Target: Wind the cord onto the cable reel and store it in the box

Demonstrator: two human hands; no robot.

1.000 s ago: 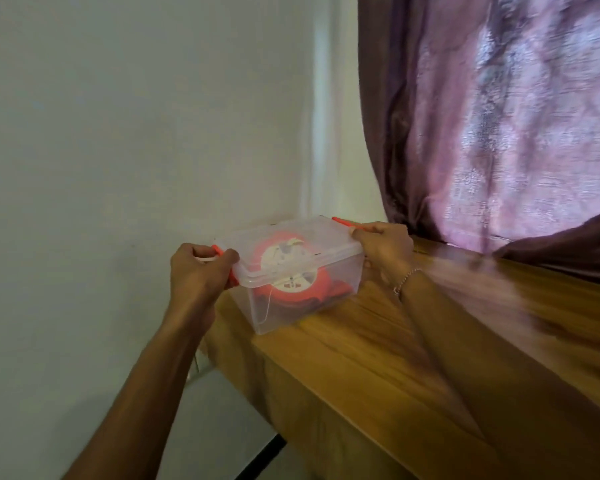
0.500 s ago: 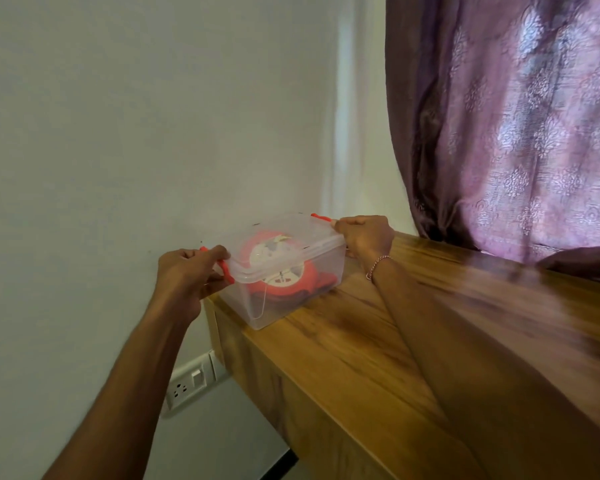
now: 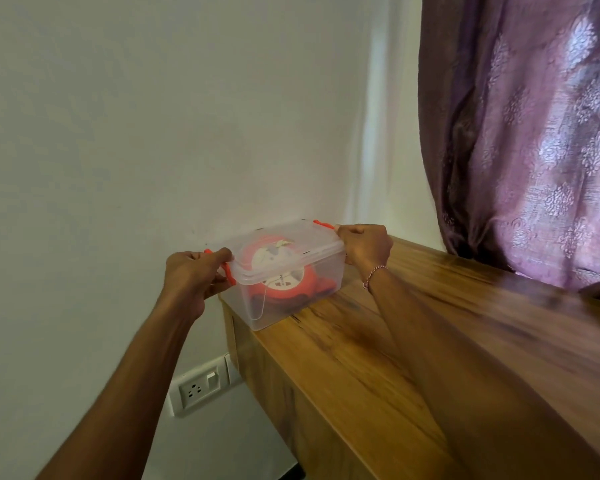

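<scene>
The red round cable reel (image 3: 278, 271) shows only hazily through the clear lidded plastic box (image 3: 293, 299), which sits at the wooden counter's (image 3: 413, 341) corner by the white wall. The left hand (image 3: 191, 275) and right hand (image 3: 366, 247) curl closed over its orange end clasps. Purple patterned curtain (image 3: 534, 133) hangs behind; a white wall socket (image 3: 201, 386) sits below.

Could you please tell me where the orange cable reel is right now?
In the head view, the orange cable reel sits inside the lidded clear plastic box at the wooden counter's far left corner by the wall, between both hands.
</scene>
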